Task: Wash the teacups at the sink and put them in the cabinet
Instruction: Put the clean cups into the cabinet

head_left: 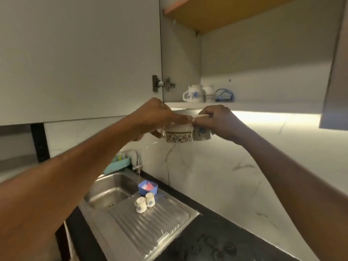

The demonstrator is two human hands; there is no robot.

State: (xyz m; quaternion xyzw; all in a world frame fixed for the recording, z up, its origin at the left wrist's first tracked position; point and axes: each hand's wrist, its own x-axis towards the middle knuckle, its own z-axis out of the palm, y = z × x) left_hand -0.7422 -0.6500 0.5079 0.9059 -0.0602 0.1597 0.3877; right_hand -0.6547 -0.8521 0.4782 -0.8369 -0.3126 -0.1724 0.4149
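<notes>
My left hand (156, 117) grips a white teacup with a brown vine band (178, 135), held up just below the open cabinet's bottom shelf (263, 106). Touching it on the right is a white teacup with a blue flower (201, 133), gripped by my right hand (219, 122). Two white cups with blue flowers (194, 94) (209, 93) stand on the shelf at the left. Down on the sink's ribbed drainboard (154, 228), two more teacups (140, 204) (150, 199) stand close together. The sink basin (111, 193) lies to their left.
The cabinet door (81, 59) hangs open at left, another door edge (335, 76) at right. A blue wire object (225, 95) sits on the shelf. A blue tub (147, 187), a tap (137, 161) and a teal basket (116, 164) stand by the sink.
</notes>
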